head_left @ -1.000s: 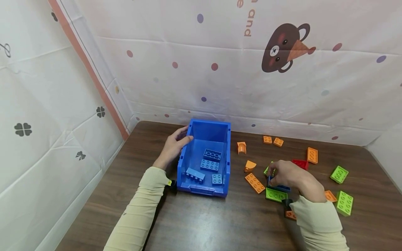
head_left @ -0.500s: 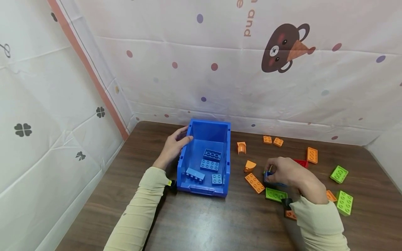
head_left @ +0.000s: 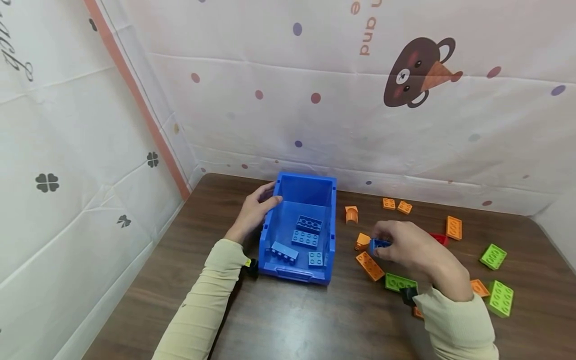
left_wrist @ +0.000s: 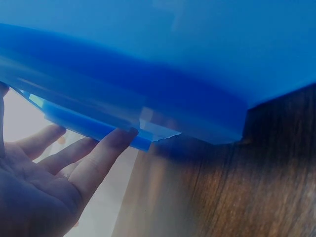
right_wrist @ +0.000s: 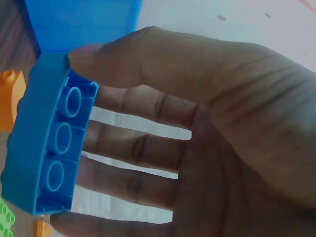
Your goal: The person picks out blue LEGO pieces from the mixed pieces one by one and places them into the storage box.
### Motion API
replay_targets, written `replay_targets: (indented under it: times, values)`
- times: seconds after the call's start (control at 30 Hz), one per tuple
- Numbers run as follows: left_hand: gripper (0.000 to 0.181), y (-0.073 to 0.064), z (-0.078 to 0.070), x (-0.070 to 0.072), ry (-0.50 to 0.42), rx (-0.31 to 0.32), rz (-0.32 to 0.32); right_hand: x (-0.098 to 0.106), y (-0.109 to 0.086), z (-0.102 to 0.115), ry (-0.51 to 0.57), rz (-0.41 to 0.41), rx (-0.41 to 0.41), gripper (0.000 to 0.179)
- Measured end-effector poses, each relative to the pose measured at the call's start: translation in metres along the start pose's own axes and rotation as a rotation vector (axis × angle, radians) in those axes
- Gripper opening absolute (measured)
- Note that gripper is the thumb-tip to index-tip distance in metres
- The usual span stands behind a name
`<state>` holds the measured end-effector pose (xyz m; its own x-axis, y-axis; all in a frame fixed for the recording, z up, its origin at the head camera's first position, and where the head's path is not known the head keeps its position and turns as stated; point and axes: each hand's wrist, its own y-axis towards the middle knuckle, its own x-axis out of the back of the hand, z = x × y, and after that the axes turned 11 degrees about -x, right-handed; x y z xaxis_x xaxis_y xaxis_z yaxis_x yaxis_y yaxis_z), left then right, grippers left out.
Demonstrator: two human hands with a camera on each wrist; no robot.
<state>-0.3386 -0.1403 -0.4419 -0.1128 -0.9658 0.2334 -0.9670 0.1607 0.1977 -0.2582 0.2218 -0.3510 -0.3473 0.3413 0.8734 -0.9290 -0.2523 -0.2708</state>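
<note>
My left hand (head_left: 253, 212) holds the left wall of a blue plastic bin (head_left: 334, 220), its thumb over the rim and its fingers along the outside. In the left wrist view the fingertips (left_wrist: 123, 138) touch the bin's outer side. Several blue toy bricks, one of them (head_left: 305, 239), lie on the bin floor. Right of the bin, my right hand (head_left: 411, 245) pinches another blue building brick (right_wrist: 37, 133) between thumb and fingers. The right wrist view shows this brick's hollow underside with its row of round tubes. An orange curved block (head_left: 362, 241) is just left of it.
Scattered over the right of the wooden table (head_left: 279, 320) are orange bricks (head_left: 370, 266), green bricks (head_left: 500, 298) and a red piece (head_left: 440, 239) partly behind the right hand. A printed cloth (head_left: 234, 115) hangs along the back and left.
My right hand has lifted the blue brick from beside the green one and moved it slightly left and away from me. The left hand stays on the bin. The head view has shifted slightly.
</note>
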Motion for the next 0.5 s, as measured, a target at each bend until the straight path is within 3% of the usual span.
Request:
replay_targets:
  times: [0.5]
  values:
    - [0.057, 0.0, 0.001, 0.001, -0.007, -0.001, -0.004, 0.016, 0.015, 0.042, -0.096, -0.143, 0.179, 0.025]
